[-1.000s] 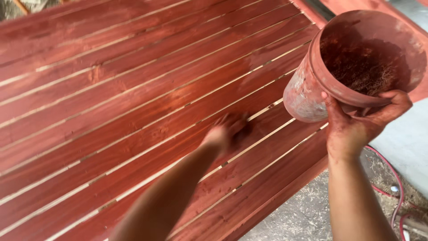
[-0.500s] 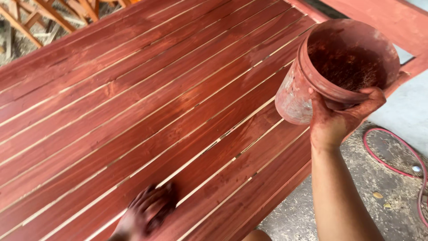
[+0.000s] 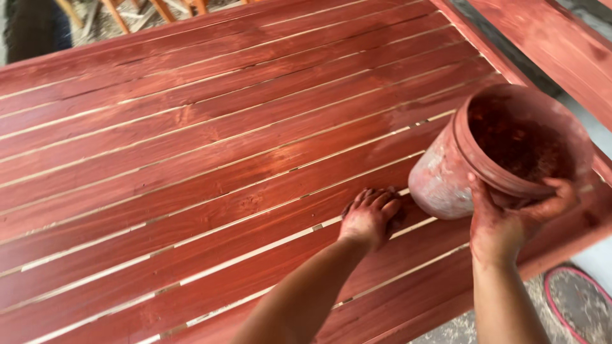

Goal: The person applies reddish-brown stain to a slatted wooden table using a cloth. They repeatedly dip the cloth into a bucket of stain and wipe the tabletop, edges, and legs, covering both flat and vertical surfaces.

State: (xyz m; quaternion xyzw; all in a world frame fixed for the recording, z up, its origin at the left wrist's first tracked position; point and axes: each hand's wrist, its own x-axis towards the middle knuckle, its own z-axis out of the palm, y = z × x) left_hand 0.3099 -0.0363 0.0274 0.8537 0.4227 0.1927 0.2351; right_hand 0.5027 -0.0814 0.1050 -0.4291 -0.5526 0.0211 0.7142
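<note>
- Filling most of the view is a slatted wooden surface (image 3: 191,159), its long boards running diagonally from lower left to upper right, all coated in a wet-looking reddish-brown stain.
- Narrow gaps between the boards show pale, unstained edges; the stain looks glossier and darker along the middle boards.
- The left hand (image 3: 370,216) lies palm down on a board near the lower middle, fingers together and pressed flat on the wood; something dark shows under the fingertips, but I cannot tell what it is or whether the hand grips it.
- The right hand (image 3: 503,223) is clamped on the rim of a stained plastic bucket (image 3: 446,178), thumb on the outer wall and fingers hooked over the lip into the mouth.
- The bucket is held tilted above the right edge of the surface, its mouth turned up and toward the camera, its inside caked dark red.
- Both hands are smeared with the same red stain.
- A second red-stained plank or frame (image 3: 548,44) runs along the upper right, apart from the slats.
- Bare grey concrete ground (image 3: 593,261) shows at the lower right, with a red hose loop (image 3: 554,299) lying on it.
- Orange-red wooden legs (image 3: 159,9) stand beyond the top edge.
</note>
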